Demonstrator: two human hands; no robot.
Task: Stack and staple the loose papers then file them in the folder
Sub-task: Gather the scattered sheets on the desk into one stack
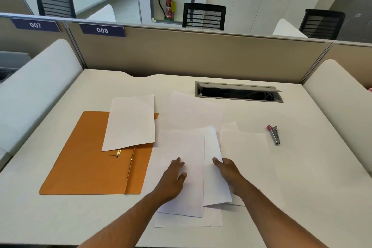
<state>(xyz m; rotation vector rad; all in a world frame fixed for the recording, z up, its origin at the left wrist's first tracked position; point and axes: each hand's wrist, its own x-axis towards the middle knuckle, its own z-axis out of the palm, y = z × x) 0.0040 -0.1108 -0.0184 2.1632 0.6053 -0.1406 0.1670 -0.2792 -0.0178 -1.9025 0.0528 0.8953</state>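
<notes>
Several loose white sheets lie scattered over the middle of the desk. An orange folder [88, 159] lies open at the left, its metal fastener [118, 154] showing, with one sheet [130, 123] resting across its top right part. My left hand [173, 179] lies flat, fingers apart, on a near sheet [189, 167]. My right hand [227, 171] grips the right edge of a tilted sheet [214, 183], thumb on top. A small silver and pink stapler [274, 134] lies on the desk to the right, apart from both hands.
An open cable tray slot [238, 92] is set into the desk at the back. Beige partition panels [201, 56] close the back; rounded white dividers [36, 86] flank both sides. Office chairs stand beyond.
</notes>
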